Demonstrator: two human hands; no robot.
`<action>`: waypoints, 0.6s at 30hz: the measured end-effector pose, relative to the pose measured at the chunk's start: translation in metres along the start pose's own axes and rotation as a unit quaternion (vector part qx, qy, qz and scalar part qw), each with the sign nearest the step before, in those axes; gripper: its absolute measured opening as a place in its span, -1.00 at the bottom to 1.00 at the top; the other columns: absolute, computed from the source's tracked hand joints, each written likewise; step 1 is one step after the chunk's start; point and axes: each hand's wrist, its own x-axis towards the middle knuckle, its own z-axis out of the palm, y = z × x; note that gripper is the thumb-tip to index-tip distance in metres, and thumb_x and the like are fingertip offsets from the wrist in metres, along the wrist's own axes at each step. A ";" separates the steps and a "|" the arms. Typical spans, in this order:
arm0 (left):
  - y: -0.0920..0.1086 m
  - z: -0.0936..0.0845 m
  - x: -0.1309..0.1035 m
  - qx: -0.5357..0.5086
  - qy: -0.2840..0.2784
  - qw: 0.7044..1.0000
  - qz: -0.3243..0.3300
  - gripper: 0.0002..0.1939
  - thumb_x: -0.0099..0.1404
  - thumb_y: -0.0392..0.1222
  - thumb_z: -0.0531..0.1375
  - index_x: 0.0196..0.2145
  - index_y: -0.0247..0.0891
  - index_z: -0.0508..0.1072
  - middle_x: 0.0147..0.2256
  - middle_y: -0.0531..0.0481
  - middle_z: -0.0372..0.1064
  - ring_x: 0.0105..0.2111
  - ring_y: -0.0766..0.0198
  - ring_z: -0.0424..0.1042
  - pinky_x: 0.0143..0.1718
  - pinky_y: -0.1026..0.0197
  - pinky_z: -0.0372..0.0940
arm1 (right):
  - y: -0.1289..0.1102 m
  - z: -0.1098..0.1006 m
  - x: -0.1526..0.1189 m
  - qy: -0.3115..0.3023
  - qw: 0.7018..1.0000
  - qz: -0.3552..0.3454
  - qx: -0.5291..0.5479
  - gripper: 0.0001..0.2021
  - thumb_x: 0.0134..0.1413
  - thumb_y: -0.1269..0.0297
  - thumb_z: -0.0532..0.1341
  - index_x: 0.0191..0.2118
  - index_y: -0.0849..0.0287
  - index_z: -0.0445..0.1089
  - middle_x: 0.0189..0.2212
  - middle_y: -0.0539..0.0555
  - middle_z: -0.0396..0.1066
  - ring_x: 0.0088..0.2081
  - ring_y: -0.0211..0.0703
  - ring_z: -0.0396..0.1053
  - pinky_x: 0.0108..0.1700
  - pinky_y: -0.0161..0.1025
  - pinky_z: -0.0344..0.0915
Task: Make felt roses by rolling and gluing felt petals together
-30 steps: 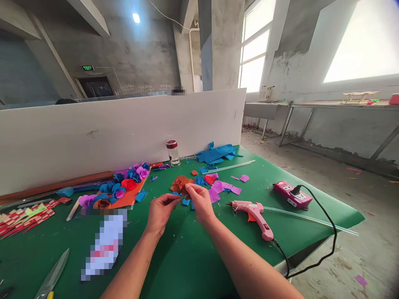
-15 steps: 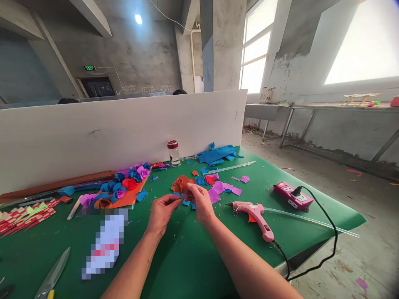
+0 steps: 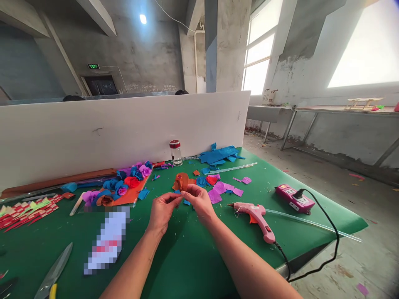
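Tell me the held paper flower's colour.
The paper flower is orange-brown, shown in the head view.

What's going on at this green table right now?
A person's right hand pinches a brown paper flower near its base. The left hand is closed in a pinch right beside it, though what it grips is hidden. A pink glue gun lies on the green table to the right; more paper flowers lie at left.
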 end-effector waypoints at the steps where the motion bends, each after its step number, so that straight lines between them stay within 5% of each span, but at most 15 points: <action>1: 0.000 0.000 0.000 0.000 -0.001 1.000 -0.001 -0.68 -0.19 0.01 0.46 -0.55 -0.27 0.59 -0.61 0.05 0.35 -0.54 0.35 0.19 -0.45 0.27 0.13 | 0.002 -0.001 0.000 -0.005 1.000 -0.003 -0.001 -0.76 -0.17 0.22 0.36 -0.29 0.15 0.52 -0.34 0.04 0.53 -0.33 -0.20 0.41 -0.19 -0.24 0.29; 10: 0.003 0.002 -0.002 -0.010 -0.021 1.000 -0.008 -0.68 -0.19 0.00 0.47 -0.55 -0.29 0.58 -0.64 0.08 0.30 -0.55 0.37 0.17 -0.48 0.30 0.11 | 0.013 -0.002 0.005 0.007 1.000 -0.011 0.002 -0.80 -0.19 0.21 0.39 -0.37 0.15 0.48 -0.46 -0.03 0.48 -0.41 -0.23 0.38 -0.25 -0.27 0.29; 15: 0.006 -0.008 0.000 -0.068 -0.072 0.994 -0.047 -0.62 -0.07 -0.03 0.44 -0.29 -0.27 0.62 -0.37 -0.07 0.51 -0.44 0.31 0.33 -0.44 0.30 0.20 | 0.002 -0.001 0.002 0.023 0.999 -0.002 0.044 -0.79 -0.22 0.20 0.42 -0.41 0.15 0.47 -0.51 -0.07 0.44 -0.47 -0.29 0.33 -0.32 -0.32 0.26; 18: 0.005 -0.014 0.005 -0.109 -0.035 0.992 -0.055 -0.61 -0.08 -0.02 0.44 -0.29 -0.29 0.63 -0.34 -0.11 0.52 -0.44 0.32 0.35 -0.44 0.30 0.21 | -0.006 0.000 -0.002 0.015 0.996 0.045 0.071 -0.74 -0.27 0.19 0.45 -0.40 0.17 0.49 -0.52 -0.06 0.44 -0.49 -0.32 0.32 -0.33 -0.33 0.27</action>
